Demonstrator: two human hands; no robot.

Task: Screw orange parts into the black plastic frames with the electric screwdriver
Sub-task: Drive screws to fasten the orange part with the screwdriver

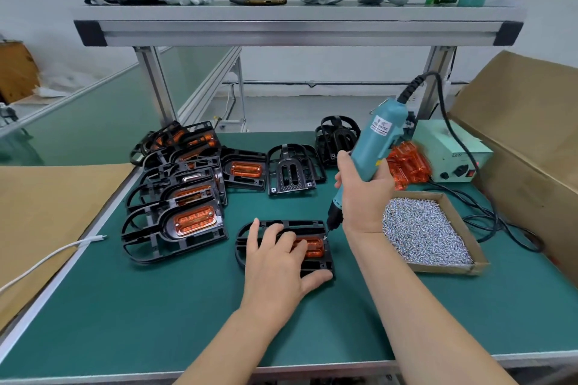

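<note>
Beside your right hand [364, 197], gripping the electric screwdriver [372, 144], a cardboard tray [447, 269] holds screws [425, 231]; your flat left hand [275, 259] presses the black frame [300, 224].

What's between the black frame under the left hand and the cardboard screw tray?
Head view: only the right hand and its wrist, over green bench mat.
</note>
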